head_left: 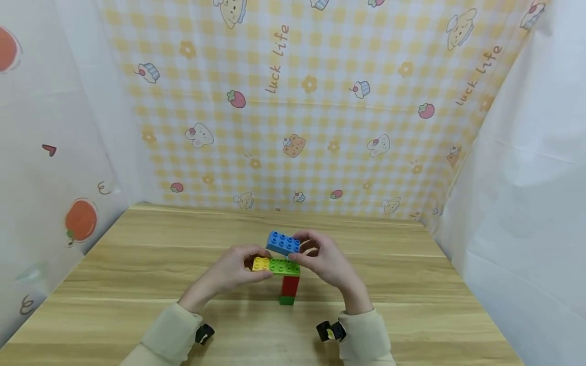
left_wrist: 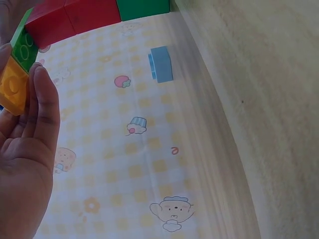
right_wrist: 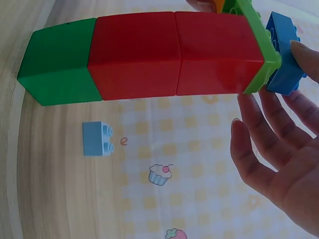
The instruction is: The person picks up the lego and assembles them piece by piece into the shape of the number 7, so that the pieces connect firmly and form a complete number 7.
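A blue eight-stud brick [head_left: 283, 243] is tilted above a light green plate [head_left: 285, 268], its right end pinched between the thumb and fingers of my right hand [head_left: 327, 262]. The plate lies across a column of two red bricks [right_wrist: 134, 55] on a dark green brick [right_wrist: 60, 62], which stands on the table. At the plate's left end is a yellow brick [head_left: 261, 263], overhanging the column. My left hand [head_left: 231, 269] grips this yellow end, thumb along the front and fingers behind. In the right wrist view the blue brick [right_wrist: 285, 55] is close over the plate's studs.
A small light blue brick [left_wrist: 162, 64] lies on the wooden table [head_left: 183, 234] behind the column, mostly hidden in the head view. A patterned cloth [head_left: 320, 127] hangs at the back, with white sheets [head_left: 517, 178] along both sides.
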Tool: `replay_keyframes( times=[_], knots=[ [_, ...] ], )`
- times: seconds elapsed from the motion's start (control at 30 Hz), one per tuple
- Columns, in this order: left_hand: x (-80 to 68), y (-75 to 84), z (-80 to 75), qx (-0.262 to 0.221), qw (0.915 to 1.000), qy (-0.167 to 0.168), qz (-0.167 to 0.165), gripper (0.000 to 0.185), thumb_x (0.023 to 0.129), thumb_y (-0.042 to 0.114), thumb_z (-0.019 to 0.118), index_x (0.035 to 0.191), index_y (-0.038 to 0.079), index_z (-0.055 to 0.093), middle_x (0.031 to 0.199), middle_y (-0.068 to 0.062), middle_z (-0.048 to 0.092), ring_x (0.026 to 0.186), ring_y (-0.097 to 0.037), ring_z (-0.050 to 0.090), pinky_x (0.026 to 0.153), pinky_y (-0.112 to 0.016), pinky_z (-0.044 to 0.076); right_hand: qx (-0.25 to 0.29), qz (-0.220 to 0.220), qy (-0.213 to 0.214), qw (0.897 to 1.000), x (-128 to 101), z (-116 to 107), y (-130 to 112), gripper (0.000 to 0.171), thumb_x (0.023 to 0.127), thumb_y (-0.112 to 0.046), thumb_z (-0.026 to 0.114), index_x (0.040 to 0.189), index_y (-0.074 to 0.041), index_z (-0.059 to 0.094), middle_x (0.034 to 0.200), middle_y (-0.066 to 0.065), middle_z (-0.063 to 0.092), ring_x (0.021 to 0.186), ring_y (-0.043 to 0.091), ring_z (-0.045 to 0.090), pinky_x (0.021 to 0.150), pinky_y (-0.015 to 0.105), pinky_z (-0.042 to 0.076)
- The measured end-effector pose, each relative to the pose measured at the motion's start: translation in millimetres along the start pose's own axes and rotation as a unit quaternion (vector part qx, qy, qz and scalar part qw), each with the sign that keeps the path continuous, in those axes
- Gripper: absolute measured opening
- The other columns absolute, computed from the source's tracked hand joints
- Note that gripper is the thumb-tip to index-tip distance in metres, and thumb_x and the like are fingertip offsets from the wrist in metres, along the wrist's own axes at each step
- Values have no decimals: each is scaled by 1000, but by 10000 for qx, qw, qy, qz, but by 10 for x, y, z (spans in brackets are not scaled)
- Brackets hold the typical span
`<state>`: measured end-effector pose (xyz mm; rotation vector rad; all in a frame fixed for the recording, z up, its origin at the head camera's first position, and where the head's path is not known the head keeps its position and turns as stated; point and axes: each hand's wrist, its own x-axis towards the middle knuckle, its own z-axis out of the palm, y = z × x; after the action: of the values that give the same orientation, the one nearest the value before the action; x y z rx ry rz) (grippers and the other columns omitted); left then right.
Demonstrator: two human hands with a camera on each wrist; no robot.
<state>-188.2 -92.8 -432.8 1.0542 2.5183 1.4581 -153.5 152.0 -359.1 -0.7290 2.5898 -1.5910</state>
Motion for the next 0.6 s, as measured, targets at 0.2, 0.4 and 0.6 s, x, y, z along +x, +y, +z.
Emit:
replay_keyframes(
  times=[0.2, 0.4, 0.6],
  knots=[
    [8, -19, 2, -88, 10000, -22, 7, 29, 88, 31, 75, 112, 15, 67, 92, 5, 64, 74, -15, 58, 63, -27, 51, -55, -83, -268, 9996, 40, 58, 57, 28, 89, -2, 69, 116, 0, 62, 105, 10, 63, 94, 28, 59, 81, 41, 52],
    [6, -33, 3, -474, 9988, -121, -54, 34, 89, 28, 74, 118, 13, 65, 100, 4, 67, 80, -18, 61, 70, -30, 54, -232, -180, -378, 9989, 93, 127, 259, 28, 89, -10, 73, 116, -8, 63, 104, 3, 63, 93, 20, 59, 81, 42, 51],
    [3, -46, 9, -583, 9982, -157, -51, 33, 89, 26, 75, 117, 13, 65, 102, 3, 68, 83, -18, 63, 72, -31, 54, -319, -294, -483, 9979, 87, 147, 268, 28, 90, -19, 73, 115, -11, 64, 104, -1, 64, 93, 17, 59, 80, 40, 52]
  ],
)
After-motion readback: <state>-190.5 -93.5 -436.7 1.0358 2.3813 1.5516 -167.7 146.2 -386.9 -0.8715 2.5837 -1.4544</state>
